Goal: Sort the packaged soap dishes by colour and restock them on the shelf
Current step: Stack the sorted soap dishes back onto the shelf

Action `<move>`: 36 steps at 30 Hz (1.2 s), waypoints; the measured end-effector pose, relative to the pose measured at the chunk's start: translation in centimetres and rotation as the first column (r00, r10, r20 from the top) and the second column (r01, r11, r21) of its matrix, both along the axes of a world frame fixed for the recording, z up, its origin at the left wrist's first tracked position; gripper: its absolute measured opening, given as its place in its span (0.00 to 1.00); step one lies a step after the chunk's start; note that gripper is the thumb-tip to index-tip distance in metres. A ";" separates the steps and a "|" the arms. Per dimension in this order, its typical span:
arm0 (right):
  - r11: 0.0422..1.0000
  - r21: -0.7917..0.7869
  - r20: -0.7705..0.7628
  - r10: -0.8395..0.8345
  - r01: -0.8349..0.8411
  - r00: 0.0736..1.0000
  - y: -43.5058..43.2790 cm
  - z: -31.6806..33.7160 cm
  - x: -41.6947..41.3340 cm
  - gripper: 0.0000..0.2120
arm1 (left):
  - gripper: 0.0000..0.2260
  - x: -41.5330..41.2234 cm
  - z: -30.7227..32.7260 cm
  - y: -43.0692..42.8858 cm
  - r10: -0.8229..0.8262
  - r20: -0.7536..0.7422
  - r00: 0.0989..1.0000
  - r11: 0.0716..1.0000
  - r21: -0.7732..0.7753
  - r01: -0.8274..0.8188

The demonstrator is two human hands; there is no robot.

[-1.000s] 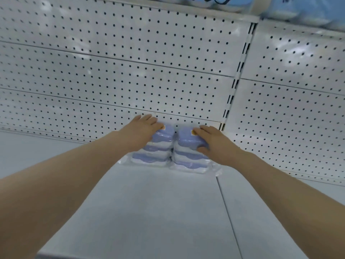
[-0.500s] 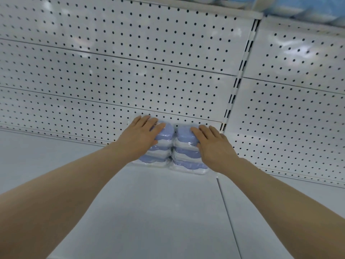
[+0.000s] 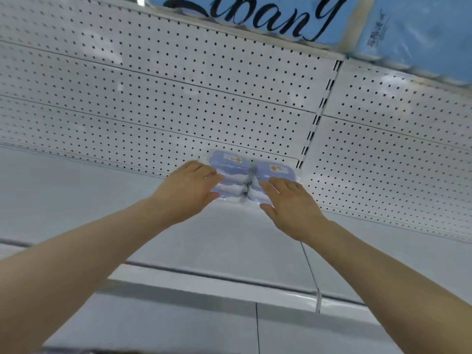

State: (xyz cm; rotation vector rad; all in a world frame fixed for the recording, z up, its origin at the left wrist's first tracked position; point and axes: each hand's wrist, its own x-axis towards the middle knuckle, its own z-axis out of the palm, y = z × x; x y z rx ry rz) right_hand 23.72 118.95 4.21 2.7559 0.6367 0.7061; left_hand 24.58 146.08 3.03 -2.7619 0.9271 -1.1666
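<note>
Two stacks of blue-and-white packaged soap dishes stand side by side at the back of the white shelf, against the pegboard. My left hand lies against the front left of the left stack, fingertips touching its wrapping. My right hand is spread flat in front of the right stack, fingertips at its lower edge. Neither hand grips a pack. Orange-marked labels show on the top packs.
The white pegboard back panel runs the shelf's width, split by a slotted upright. Large blue packages sit on the shelf above. A lower shelf shows beneath the front edge.
Both hands have slid back off the tops of the stacks toward me, uncovering the labels. The view has tilted, bringing the shelf's front edge and the upper packages into sight.
</note>
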 end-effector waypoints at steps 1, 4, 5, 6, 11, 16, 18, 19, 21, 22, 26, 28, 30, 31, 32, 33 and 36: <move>1.000 -0.005 -0.004 0.009 -0.009 1.000 0.8 -0.1 -1.6 0.24 | 0.15 -1.5 -0.1 0.9 -0.007 -0.024 1.000 1.000 -0.002 0.007; 0.999 -0.031 -0.012 0.041 -0.042 0.999 3.2 -0.6 -6.0 0.25 | 0.16 -6.2 -0.4 4.1 -0.021 -0.058 0.998 1.000 0.001 0.021; 0.998 -0.037 -0.009 0.056 -0.057 0.998 4.2 -0.9 -7.5 0.24 | 0.16 -7.7 -0.6 5.4 -0.030 -0.058 0.998 1.000 0.007 0.030; 0.997 -0.036 -0.005 0.071 -0.071 0.997 5.1 -1.1 -8.9 0.24 | 0.16 -9.2 -0.9 6.6 -0.038 -0.060 0.997 0.999 0.011 0.039; 0.990 0.062 -0.051 0.126 -0.123 0.991 10.6 -3.2 -16.1 0.27 | 0.15 -15.9 -3.4 13.2 -0.055 -0.078 0.995 0.998 0.006 0.056; 0.971 0.138 -0.119 0.213 -0.196 0.970 16.4 -9.7 -22.2 0.25 | 0.18 -22.9 -8.9 20.6 0.061 -0.213 0.975 0.994 -0.078 -0.079; 0.968 0.156 -0.205 0.229 -0.199 0.952 19.0 -13.4 -24.4 0.25 | 0.18 -25.6 -12.2 23.7 0.124 -0.300 0.946 0.980 -0.112 -0.164; 0.965 0.171 -0.256 0.238 -0.198 0.937 20.3 -15.3 -25.4 0.24 | 0.17 -26.9 -14.0 25.2 0.154 -0.348 0.925 0.968 -0.134 -0.212; 0.954 0.219 -0.360 0.272 -0.203 0.892 23.0 -19.3 -27.3 0.24 | 0.14 -29.2 -17.8 28.2 0.212 -0.433 0.876 0.932 -0.181 -0.314; 0.949 0.245 -0.414 0.288 -0.199 0.863 24.4 -21.2 -28.2 0.25 | 0.15 -30.4 -19.8 29.5 0.239 -0.486 0.841 0.908 -0.194 -0.371; 0.951 0.287 -0.624 0.279 -0.119 0.730 29.4 -27.7 -30.1 0.28 | 0.19 -34.5 -26.6 33.1 0.312 -0.675 0.668 0.827 -0.153 -0.541; 0.958 0.270 -0.680 0.260 -0.097 0.686 31.8 -30.1 -29.6 0.30 | 0.21 -35.7 -29.4 34.1 0.329 -0.726 0.603 0.820 -0.098 -0.565; 0.964 0.254 -0.697 0.243 -0.084 0.675 33.9 -32.1 -28.6 0.32 | 0.23 -36.1 -31.5 34.9 0.339 -0.744 0.576 0.830 -0.052 -0.556; 0.969 0.234 -0.699 0.224 -0.079 0.679 35.0 -32.9 -28.0 0.33 | 0.24 -36.0 -32.4 35.4 0.345 -0.741 0.576 0.835 -0.038 -0.548; 0.976 0.205 -0.700 0.197 -0.071 0.686 35.9 -33.8 -27.6 0.34 | 0.25 -35.8 -33.1 35.7 0.350 -0.737 0.578 0.839 -0.028 -0.543; 0.982 0.179 -0.699 0.170 -0.060 0.695 36.7 -34.6 -27.2 0.36 | 0.26 -35.4 -33.7 35.9 0.352 -0.733 0.582 0.843 -0.021 -0.537; 0.993 0.118 -0.699 0.104 -0.029 0.708 38.4 -36.8 -26.7 0.39 | 0.31 -33.7 -35.2 36.5 0.361 -0.737 0.571 0.863 0.032 -0.504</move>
